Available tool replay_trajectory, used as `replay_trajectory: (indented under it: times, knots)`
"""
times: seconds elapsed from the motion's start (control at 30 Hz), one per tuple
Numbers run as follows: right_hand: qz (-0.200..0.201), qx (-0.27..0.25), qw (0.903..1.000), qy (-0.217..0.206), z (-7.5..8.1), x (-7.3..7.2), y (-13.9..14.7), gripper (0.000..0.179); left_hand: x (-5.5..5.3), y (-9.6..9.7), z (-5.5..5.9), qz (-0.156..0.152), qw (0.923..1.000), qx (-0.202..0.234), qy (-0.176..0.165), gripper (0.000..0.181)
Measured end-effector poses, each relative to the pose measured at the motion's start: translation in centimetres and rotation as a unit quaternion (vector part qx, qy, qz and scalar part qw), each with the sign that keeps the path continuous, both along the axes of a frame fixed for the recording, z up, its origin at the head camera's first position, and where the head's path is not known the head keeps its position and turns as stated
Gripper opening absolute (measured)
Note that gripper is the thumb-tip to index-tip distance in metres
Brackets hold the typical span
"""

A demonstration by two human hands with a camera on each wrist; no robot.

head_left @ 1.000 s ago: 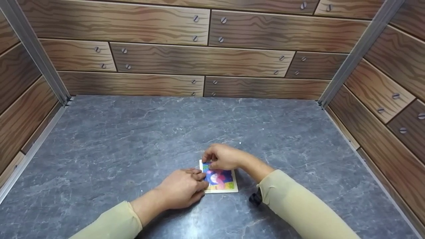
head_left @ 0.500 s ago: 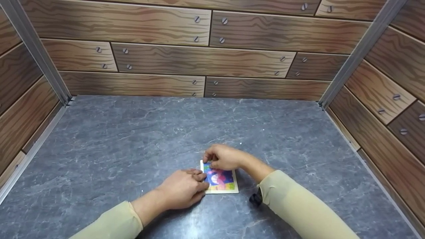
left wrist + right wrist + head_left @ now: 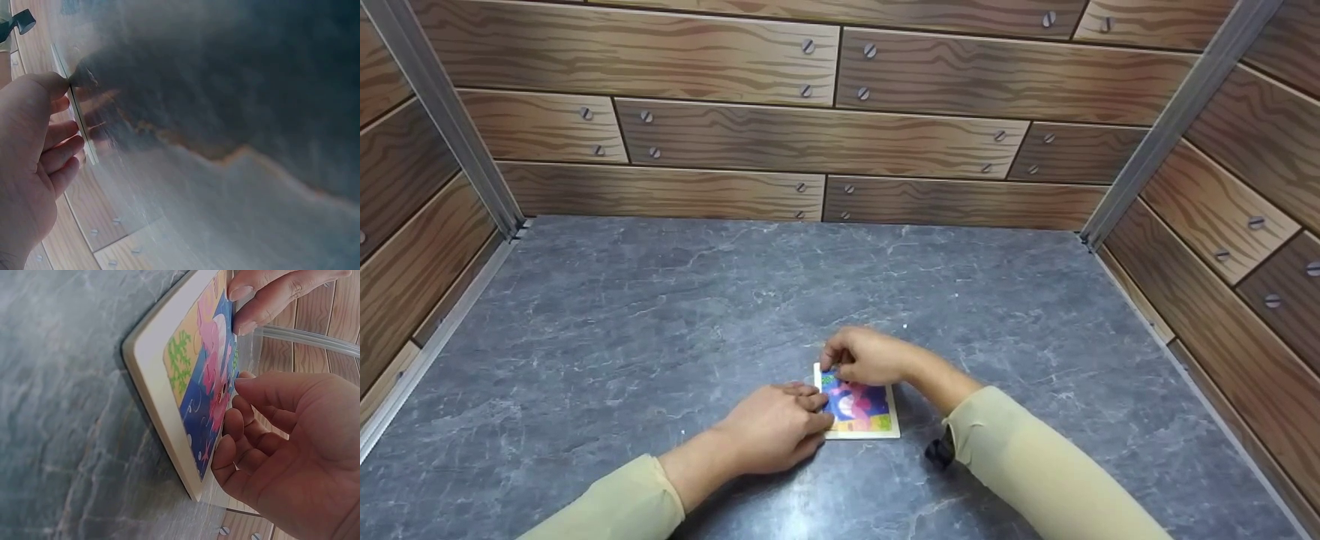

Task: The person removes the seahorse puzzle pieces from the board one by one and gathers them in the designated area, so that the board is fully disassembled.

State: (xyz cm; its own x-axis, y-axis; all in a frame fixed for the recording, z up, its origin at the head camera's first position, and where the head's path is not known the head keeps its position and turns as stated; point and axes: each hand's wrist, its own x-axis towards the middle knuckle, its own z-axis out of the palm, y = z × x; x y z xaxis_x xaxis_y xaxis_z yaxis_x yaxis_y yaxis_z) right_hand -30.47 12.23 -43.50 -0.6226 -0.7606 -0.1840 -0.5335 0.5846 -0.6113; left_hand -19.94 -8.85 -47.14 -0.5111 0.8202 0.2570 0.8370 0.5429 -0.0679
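Where the right grip [image 3: 870, 356] curls — puzzle [image 3: 861, 409] lies beneath.

Wood-patterned panels [image 3: 735, 135] and metal posts [image 3: 1175, 120] border a gray marbled tabletop [image 3: 697, 292] with pale specks [image 3: 904, 326], perhaps crumbs.

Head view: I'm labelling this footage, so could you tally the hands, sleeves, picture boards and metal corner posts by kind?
Hands: 2 (left hand, right hand)
Sleeves: 2 (left sleeve, right sleeve)
Picture board: 1
Metal posts: 2 (left post, right post)
Total: 7
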Motion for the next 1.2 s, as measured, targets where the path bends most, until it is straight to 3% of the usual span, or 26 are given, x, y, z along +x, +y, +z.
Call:
replay_trajectory:
  times: [0.33,0.7,1.2]
  knots:
    - [-0.006,-0.016,0.9995,-0.027,-0.27,0.06,0.01,0.017,0.12,0.03,-0.19,0.001,1.0,0.001,-0.006,0.017]
    - [0.004,-0.008,0.9999,-0.013,-0.49,-0.03,-0.03,0.017,0.13,0.03,-0.31,0.001,1.0,-0.002,0.002,0.016]
    - [-0.016,-0.016,0.9998,0.002,-0.1,0.15,-0.05,0.021,0.0,-0.05,-0.05,0.005,1.0,-0.003,-0.005,0.016]
